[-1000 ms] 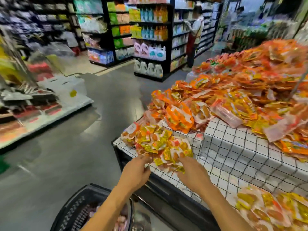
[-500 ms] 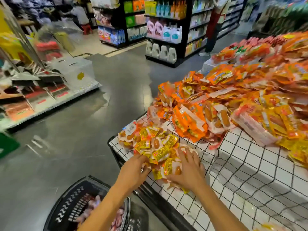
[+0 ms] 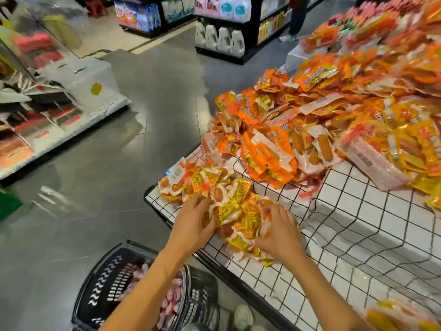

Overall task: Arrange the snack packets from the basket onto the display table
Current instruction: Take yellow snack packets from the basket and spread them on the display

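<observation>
Yellow sausage packets (image 3: 229, 209): one loose heap on near-left corner of display table (image 3: 358, 235); long axes pointing every way; too many to count.
Left hand (image 3: 191, 225): fingers curled round heap's left edge.
Right hand (image 3: 279, 232): fingers curled over heap's right side.
Basket (image 3: 100, 275): one, black, on floor.
Orange packets (image 3: 267, 151): larger heap just behind.

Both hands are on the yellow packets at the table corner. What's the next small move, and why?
Probably slide the yellow packets a little inward, toward the bare checked cloth of the table. The left hand and right hand cup the pile from both sides, and its near packets lie close to the table's edge.
</observation>
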`<state>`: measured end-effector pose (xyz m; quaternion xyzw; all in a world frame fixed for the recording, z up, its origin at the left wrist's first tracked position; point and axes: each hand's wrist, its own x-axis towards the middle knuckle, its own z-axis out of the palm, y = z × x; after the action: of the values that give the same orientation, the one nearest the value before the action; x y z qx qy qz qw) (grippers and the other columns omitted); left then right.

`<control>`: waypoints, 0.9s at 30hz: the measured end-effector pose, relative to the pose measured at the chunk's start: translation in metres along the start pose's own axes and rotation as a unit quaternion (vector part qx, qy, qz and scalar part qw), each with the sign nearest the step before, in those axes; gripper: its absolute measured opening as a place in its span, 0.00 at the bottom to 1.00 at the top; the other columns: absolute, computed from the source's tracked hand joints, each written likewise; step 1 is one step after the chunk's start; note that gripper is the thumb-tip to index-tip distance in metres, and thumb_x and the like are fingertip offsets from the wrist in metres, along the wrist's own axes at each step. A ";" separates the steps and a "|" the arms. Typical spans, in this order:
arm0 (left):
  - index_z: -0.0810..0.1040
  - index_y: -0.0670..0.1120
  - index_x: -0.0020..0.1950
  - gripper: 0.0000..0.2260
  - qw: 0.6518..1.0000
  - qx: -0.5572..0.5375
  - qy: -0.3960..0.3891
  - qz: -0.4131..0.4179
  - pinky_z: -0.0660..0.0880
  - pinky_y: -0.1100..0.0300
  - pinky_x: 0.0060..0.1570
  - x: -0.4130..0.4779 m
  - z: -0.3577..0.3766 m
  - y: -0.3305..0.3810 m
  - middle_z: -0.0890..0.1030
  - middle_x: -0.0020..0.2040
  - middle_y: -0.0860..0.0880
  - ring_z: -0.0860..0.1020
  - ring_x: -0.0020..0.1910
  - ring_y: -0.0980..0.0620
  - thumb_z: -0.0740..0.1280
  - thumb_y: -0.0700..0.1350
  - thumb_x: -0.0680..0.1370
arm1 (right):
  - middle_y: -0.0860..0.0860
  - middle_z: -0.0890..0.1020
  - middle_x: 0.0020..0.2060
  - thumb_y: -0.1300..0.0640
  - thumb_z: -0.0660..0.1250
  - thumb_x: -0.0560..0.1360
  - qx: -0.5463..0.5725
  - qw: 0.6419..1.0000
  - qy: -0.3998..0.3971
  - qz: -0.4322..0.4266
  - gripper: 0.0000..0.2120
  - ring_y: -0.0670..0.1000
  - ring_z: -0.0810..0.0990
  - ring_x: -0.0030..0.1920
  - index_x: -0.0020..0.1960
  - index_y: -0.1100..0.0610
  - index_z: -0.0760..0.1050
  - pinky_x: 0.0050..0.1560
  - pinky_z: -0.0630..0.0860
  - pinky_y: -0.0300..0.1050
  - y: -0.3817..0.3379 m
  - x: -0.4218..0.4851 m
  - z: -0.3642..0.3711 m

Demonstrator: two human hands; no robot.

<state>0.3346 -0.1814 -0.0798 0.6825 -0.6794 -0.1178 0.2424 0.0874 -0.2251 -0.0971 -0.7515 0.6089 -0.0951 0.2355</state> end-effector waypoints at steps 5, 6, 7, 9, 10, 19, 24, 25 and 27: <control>0.68 0.53 0.73 0.34 0.999 0.045 -0.025 0.015 0.66 0.41 0.67 0.014 0.007 -0.008 0.67 0.71 0.46 0.65 0.70 0.43 0.66 0.66 0.70 | 0.40 0.72 0.55 0.50 0.75 0.64 0.070 0.996 0.049 0.022 0.30 0.50 0.72 0.59 0.64 0.46 0.70 0.54 0.69 0.45 0.012 -0.013 -0.008; 0.63 0.56 0.76 0.39 0.998 0.050 -0.047 0.012 0.62 0.39 0.71 0.017 0.009 -0.011 0.62 0.75 0.45 0.60 0.74 0.42 0.66 0.70 0.69 | 0.40 0.72 0.54 0.52 0.75 0.64 0.085 0.994 0.060 0.040 0.28 0.50 0.73 0.58 0.62 0.46 0.71 0.52 0.71 0.45 0.015 -0.017 -0.009; 0.57 0.58 0.78 0.43 0.996 0.053 -0.071 0.006 0.57 0.39 0.73 0.020 0.010 -0.012 0.56 0.78 0.45 0.54 0.77 0.42 0.67 0.72 0.67 | 0.40 0.73 0.52 0.53 0.74 0.65 0.101 0.990 0.073 0.064 0.25 0.50 0.75 0.56 0.60 0.45 0.71 0.50 0.73 0.47 0.018 -0.020 -0.011; 0.48 0.61 0.79 0.50 0.992 0.072 -0.099 0.001 0.48 0.38 0.75 0.027 0.015 -0.016 0.47 0.81 0.46 0.45 0.79 0.42 0.66 0.76 0.64 | 0.41 0.76 0.48 0.54 0.75 0.64 0.133 0.981 0.107 0.096 0.22 0.50 0.77 0.51 0.55 0.44 0.72 0.47 0.76 0.50 0.022 -0.027 -0.013; 0.46 0.62 0.79 0.52 0.991 0.086 -0.104 0.004 0.46 0.37 0.75 0.030 0.018 -0.017 0.45 0.81 0.45 0.42 0.79 0.41 0.66 0.77 0.63 | 0.42 0.78 0.47 0.54 0.75 0.64 0.144 0.977 0.122 0.100 0.21 0.50 0.78 0.49 0.53 0.44 0.72 0.46 0.77 0.51 0.024 -0.030 -0.015; 0.49 0.63 0.78 0.51 0.985 0.138 -0.101 -0.007 0.53 0.33 0.70 0.037 0.034 -0.019 0.48 0.80 0.45 0.45 0.78 0.38 0.61 0.81 0.61 | 0.44 0.80 0.47 0.54 0.78 0.67 0.216 0.932 0.226 0.182 0.18 0.48 0.79 0.48 0.50 0.45 0.73 0.43 0.75 0.45 0.047 -0.060 -0.025; 0.63 0.62 0.73 0.39 0.985 0.155 -0.074 0.003 0.66 0.38 0.62 0.039 0.033 -0.019 0.63 0.76 0.49 0.58 0.74 0.38 0.68 0.72 0.66 | 0.44 0.82 0.42 0.55 0.79 0.67 0.231 0.921 0.247 0.193 0.16 0.44 0.80 0.43 0.48 0.46 0.73 0.39 0.73 0.40 0.049 -0.070 -0.024; 0.66 0.62 0.71 0.35 0.987 0.150 -0.061 0.011 0.66 0.39 0.60 0.040 0.032 -0.020 0.66 0.74 0.51 0.60 0.73 0.39 0.69 0.70 0.67 | 0.44 0.81 0.42 0.55 0.78 0.67 0.231 0.921 0.248 0.193 0.16 0.46 0.80 0.44 0.48 0.46 0.73 0.40 0.74 0.43 0.048 -0.071 -0.023; 0.71 0.62 0.68 0.29 0.991 0.125 -0.037 0.028 0.66 0.41 0.58 0.040 0.031 -0.020 0.69 0.72 0.53 0.62 0.71 0.41 0.70 0.68 0.68 | 0.44 0.81 0.43 0.55 0.78 0.67 0.224 0.923 0.250 0.190 0.16 0.48 0.79 0.45 0.47 0.46 0.73 0.43 0.76 0.48 0.045 -0.071 -0.021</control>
<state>0.3391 -0.2273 -0.1092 0.6836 -0.7158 -0.0504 0.1332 0.0223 -0.1690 -0.0892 -0.5012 0.7420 -0.3671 0.2520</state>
